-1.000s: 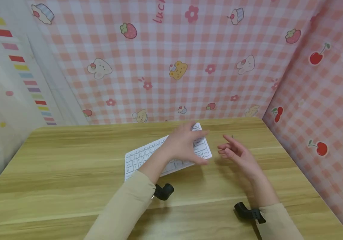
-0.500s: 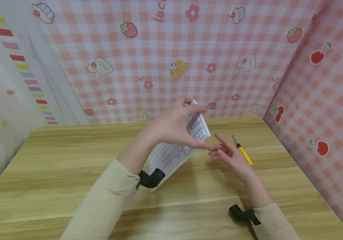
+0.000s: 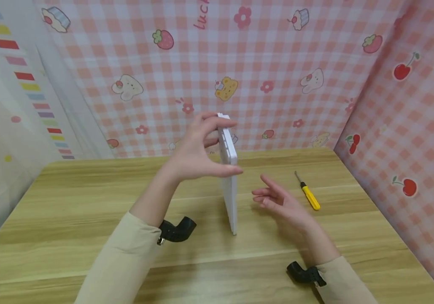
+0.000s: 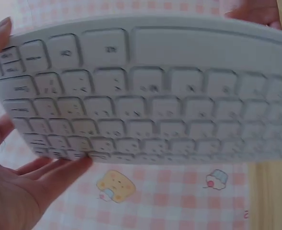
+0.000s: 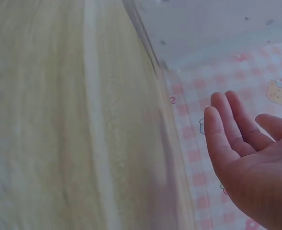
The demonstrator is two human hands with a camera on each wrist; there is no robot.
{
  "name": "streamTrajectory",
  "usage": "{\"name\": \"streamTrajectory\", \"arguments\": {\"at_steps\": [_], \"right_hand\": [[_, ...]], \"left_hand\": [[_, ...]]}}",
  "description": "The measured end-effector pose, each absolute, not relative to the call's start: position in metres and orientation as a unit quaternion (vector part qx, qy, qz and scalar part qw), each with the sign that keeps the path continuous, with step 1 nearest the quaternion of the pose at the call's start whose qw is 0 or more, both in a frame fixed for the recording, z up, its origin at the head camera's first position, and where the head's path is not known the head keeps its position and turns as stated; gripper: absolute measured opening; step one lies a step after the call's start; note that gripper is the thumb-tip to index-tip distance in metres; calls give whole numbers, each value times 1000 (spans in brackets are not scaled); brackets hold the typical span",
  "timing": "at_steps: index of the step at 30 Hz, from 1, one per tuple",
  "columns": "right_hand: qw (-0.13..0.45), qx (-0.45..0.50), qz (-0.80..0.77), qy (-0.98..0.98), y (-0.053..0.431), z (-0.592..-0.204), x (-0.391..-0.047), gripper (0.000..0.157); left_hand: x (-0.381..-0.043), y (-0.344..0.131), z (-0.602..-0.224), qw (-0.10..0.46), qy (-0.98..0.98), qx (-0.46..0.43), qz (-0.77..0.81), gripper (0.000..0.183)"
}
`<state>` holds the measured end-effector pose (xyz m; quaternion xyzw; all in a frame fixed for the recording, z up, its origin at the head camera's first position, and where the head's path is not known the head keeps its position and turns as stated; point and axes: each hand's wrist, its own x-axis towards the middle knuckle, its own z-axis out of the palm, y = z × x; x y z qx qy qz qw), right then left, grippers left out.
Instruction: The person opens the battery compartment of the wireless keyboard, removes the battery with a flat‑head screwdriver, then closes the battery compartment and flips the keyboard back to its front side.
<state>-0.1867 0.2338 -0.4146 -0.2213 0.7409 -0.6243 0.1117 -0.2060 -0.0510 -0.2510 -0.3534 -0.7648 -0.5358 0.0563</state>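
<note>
My left hand grips a white keyboard by one end, thumb on the near edge and fingers at the far edge. The keyboard stands on end, almost edge-on to the head view. Its lower end is close to or on the tabletop; I cannot tell which. In the left wrist view the keys face that camera. The plain back shows in the right wrist view. To the right of the keyboard, my right hand is held apart from it, holding nothing, its fingers relaxed.
A yellow-handled screwdriver lies on the wooden table, right of and beyond my right hand. Pink checked cloth hangs behind the table and along its right side. A pale curtain hangs at the left.
My left hand has lifted one end of the keyboard and swung it from lying on the table to standing on end. My right hand shifted slightly left, uncovering the screwdriver.
</note>
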Motion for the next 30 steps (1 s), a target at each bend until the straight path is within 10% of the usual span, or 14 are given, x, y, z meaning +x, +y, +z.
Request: {"name": "streamTrajectory", "arguments": {"at_steps": [16,30], "right_hand": [[229,-211,-694,649,228,-426,-191,78],[119,-114,-622,765,234,-427,-190,79]], "left_hand": [[-211,-62,-272,147,-642,-408,-632,80],[-206,-88,-288,101,-673,-400,-614,86]]}}
